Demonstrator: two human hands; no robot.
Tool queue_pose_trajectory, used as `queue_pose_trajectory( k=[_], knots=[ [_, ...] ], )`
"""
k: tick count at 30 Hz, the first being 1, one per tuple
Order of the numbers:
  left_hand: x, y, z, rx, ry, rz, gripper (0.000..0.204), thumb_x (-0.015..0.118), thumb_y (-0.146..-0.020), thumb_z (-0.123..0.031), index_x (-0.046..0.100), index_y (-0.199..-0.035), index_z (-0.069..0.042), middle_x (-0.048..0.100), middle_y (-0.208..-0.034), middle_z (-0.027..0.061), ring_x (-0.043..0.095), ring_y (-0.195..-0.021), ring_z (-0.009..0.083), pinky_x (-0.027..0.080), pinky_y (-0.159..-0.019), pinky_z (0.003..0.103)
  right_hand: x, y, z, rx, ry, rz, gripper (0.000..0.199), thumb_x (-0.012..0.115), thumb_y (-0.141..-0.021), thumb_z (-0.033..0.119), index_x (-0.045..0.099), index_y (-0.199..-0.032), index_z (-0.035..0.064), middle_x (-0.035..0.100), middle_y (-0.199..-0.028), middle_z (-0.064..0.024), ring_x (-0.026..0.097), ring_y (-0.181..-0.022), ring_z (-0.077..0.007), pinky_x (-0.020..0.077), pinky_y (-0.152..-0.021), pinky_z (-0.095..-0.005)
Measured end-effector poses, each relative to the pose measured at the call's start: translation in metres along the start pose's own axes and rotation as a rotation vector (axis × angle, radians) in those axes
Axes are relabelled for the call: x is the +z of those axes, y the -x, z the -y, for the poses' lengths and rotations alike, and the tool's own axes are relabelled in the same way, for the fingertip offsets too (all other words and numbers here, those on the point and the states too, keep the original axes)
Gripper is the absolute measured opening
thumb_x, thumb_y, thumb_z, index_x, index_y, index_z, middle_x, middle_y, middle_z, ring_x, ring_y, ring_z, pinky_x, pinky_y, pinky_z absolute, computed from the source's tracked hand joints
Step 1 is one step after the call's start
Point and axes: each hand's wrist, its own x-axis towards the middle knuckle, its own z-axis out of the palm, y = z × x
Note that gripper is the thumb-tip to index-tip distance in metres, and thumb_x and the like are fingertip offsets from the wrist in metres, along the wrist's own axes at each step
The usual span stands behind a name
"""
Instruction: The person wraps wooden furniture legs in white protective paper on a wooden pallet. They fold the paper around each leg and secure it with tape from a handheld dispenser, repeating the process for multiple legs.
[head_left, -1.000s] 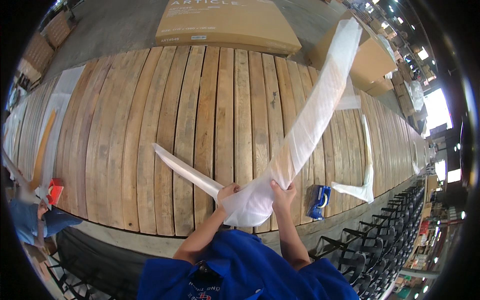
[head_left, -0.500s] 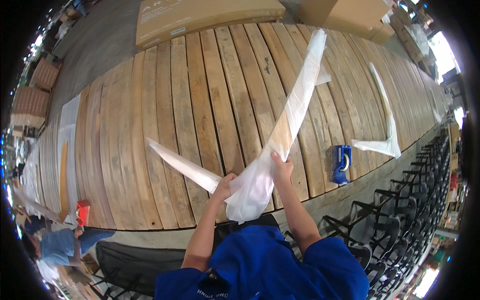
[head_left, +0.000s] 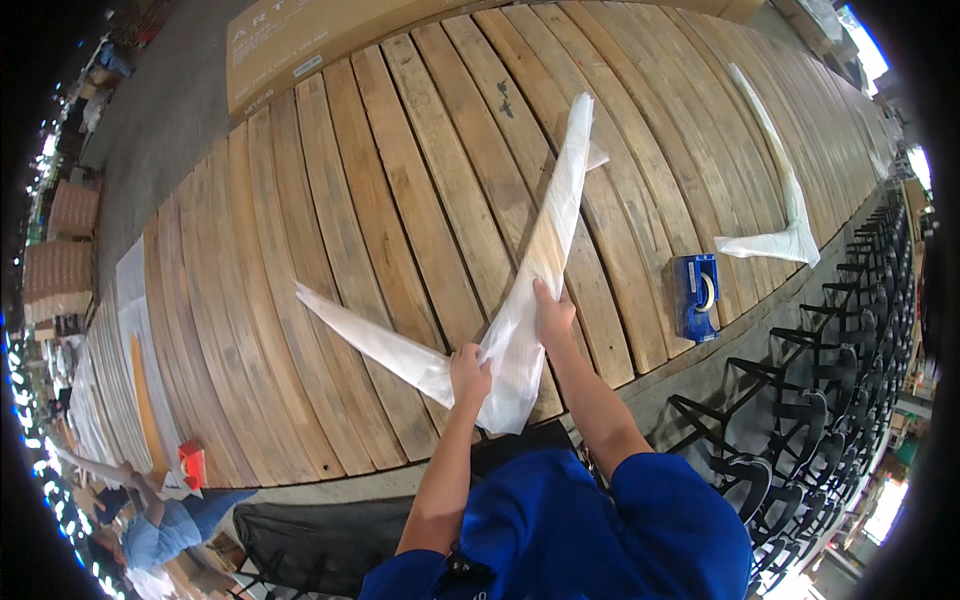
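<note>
A V-shaped piece in thin white foam wrap [head_left: 515, 370] lies before me on the slatted wooden table [head_left: 390, 230]. Brown wood shows faintly through the wrap of its longer arm, which points away to the right. The shorter arm reaches out to the left. My left hand [head_left: 470, 375] is closed on the wrap near the bend, beside the shorter arm. At the right edge of the longer arm, my right hand [head_left: 556, 315] grips it with the thumb on top. The fingers under the piece are hidden.
A blue tape dispenser [head_left: 697, 297] stands to my right. Beyond it lies another wrapped angled piece [head_left: 790, 215]. Black metal frames [head_left: 790, 440] line the table's right front edge. A large cardboard box [head_left: 300, 50] stands at the far side. At the left, a person [head_left: 160, 530] works near a red dispenser [head_left: 191, 464].
The view has turned a little. The wrapped piece's longer arm lies lower in the picture, and my left hand has shifted over the wrap at the bend. Both hands keep hold.
</note>
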Motion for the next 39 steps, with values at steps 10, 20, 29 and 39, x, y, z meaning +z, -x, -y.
queue_pose_trajectory(
  k=[10, 20, 29, 39],
  knots=[
    [0.017, 0.03, -0.001, -0.245, -0.172, -0.407, 0.025, 0.068, -0.071, -0.007, 0.065, -0.094, -0.013, 0.061, -0.107, 0.0046, 0.054, -0.113, 0.0296, 0.034, -0.095, 0.045, 0.004, 0.025, 0.108, -0.157, 1.203, 0.361, 0.077, 0.051, -0.088, 0.072, 0.076, -0.099, 0.0001, 0.074, -0.099, -0.0212, 0.071, -0.099, -0.035, 0.056, -0.085, -0.0444],
    [0.012, 0.045, 0.035, 0.177, -0.237, -0.276, 0.028, 0.068, -0.075, -0.007, 0.064, -0.101, -0.016, 0.058, -0.114, 0.0057, 0.049, -0.116, 0.0334, 0.034, -0.095, 0.053, -0.126, 0.061, 0.15, -0.226, 1.142, 0.223, 0.034, 0.066, -0.088, 0.041, 0.074, -0.091, 0.0082, 0.073, -0.094, -0.0121, 0.067, -0.097, -0.0331, 0.052, -0.084, -0.0446],
    [0.025, 0.045, 0.016, 0.117, -0.518, -0.163, 0.02, 0.063, -0.078, -0.005, 0.063, -0.098, -0.01, 0.061, -0.103, 0.0101, 0.053, -0.108, 0.0339, 0.037, -0.091, 0.05, -0.38, -0.054, 0.138, -0.43, 1.053, -0.378, 0.03, 0.072, -0.085, 0.033, 0.072, -0.108, 0.0132, 0.069, -0.108, -0.009, 0.06, -0.111, -0.031, 0.0441, -0.096, -0.0459],
    [0.057, 0.059, -0.016, -0.212, -0.665, -0.254, 0.028, 0.066, -0.081, -0.006, 0.062, -0.109, -0.008, 0.061, -0.114, 0.0086, 0.055, -0.11, 0.0327, 0.039, -0.093, 0.05, -0.448, -0.142, 0.092, 0.063, 0.799, 0.278, 0.026, 0.071, -0.091, 0.026, 0.076, -0.099, 0.0018, 0.075, -0.085, -0.0073, 0.066, -0.074, -0.0125, 0.0518, -0.067, -0.03]
  ],
)
